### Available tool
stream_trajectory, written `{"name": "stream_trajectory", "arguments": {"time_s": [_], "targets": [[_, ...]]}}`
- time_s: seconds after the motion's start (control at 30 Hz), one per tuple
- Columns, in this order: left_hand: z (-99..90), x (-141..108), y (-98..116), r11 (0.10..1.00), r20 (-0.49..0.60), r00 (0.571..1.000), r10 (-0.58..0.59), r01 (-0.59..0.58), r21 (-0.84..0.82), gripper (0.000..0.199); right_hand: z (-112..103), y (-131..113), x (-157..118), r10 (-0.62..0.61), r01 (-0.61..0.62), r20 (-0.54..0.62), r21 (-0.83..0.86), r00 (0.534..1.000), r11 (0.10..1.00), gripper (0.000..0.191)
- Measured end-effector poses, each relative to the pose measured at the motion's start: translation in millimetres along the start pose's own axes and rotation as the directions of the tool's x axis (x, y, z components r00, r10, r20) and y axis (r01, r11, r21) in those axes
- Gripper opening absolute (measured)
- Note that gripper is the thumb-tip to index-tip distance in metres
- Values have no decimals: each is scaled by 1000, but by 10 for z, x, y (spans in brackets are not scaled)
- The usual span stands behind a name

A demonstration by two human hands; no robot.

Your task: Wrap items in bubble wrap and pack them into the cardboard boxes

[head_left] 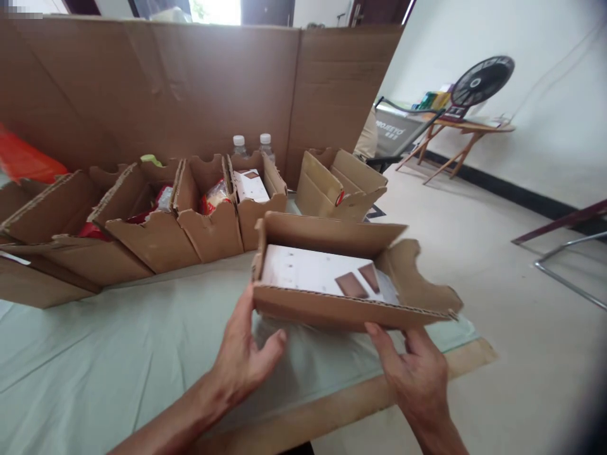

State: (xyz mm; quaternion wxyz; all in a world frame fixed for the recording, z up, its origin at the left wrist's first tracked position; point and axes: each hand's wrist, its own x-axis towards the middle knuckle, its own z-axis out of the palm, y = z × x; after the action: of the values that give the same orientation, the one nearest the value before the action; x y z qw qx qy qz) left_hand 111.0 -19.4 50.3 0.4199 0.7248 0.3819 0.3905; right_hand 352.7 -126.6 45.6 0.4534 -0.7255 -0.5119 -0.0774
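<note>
Between my two hands is an open-topped cardboard bin [327,309], tilted slightly above the cloth-covered table. Inside it lies a white box [306,268] with brown shapes printed at its right end. My left hand [249,357] supports the bin's near left corner; its fingers run up behind the end wall and its thumb points away from the cardboard. My right hand [412,373] grips the lower right side, thumb on the near wall and the other fingers partly hidden underneath.
A row of cardboard bins [211,237] holding packets stands on the green cloth [142,341]. Another bin [317,186] stands behind the held one. Two capped bottles [266,146] rise before a tall cardboard screen [213,88]. To the right are a chair [398,133] and a fan [481,82].
</note>
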Motion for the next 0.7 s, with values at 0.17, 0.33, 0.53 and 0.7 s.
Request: {"name": "stream_trajectory", "arguments": {"time_s": [0.17, 0.33, 0.53, 0.7], "targets": [[360, 755, -144, 999, 79, 996, 35, -35, 9, 79, -143, 270, -376, 177, -176, 5, -68, 984, 982, 34], [677, 537, -445, 996, -89, 996, 13, -5, 92, 83, -175, 651, -163, 225, -229, 66, 73, 972, 971, 46], [815, 228, -503, 985, 295, 951, 93, -132, 115, 102, -72, 820, 384, 224, -325, 322, 303, 920, 896, 49], [761, 295, -499, 972, 415, 892, 180, -225, 63, 111, 244, 674, 239, 286, -322, 156, 310, 945, 895, 55]]}}
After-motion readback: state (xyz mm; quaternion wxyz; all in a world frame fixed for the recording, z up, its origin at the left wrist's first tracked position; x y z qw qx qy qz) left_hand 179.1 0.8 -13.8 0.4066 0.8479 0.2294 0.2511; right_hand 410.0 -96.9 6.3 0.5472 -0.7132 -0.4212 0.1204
